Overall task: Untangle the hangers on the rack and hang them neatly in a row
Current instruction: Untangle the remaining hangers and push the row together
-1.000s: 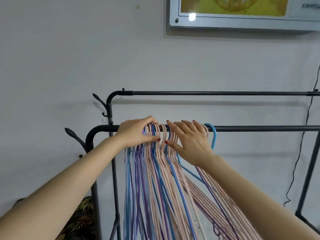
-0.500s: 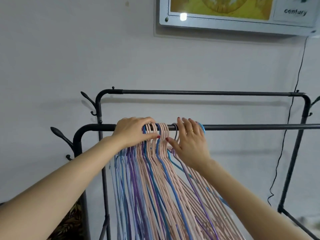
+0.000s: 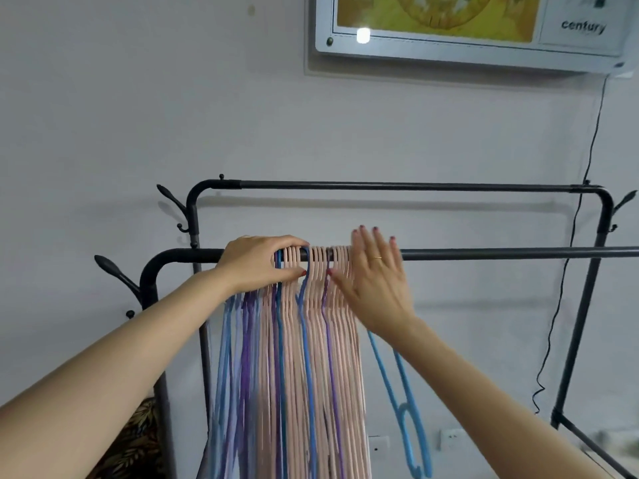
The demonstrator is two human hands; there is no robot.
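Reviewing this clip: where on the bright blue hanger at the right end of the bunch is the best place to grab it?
Probably its long sloping arm, from the right. The bright blue hanger hangs apart from the packed pink hangers, and the right hand covers its hook on the front rail.

Black metal rack (image 3: 484,254), two horizontal rails, the nearer one carrying a tight bunch of hangers (image 3: 311,340) in pink, purple and blue, hooks side by side on the rail. Left hand (image 3: 257,264) curled over the rail at the bunch's left end, fingers and thumb closed round several hooks; right hand (image 3: 375,281) flat with straight fingers against the bunch's right end, beside one light blue hanger (image 3: 404,409) hanging apart and tilted. Pale wall behind, framed panel (image 3: 466,32) above marked "century", thin black cable (image 3: 567,271) hanging down at right.
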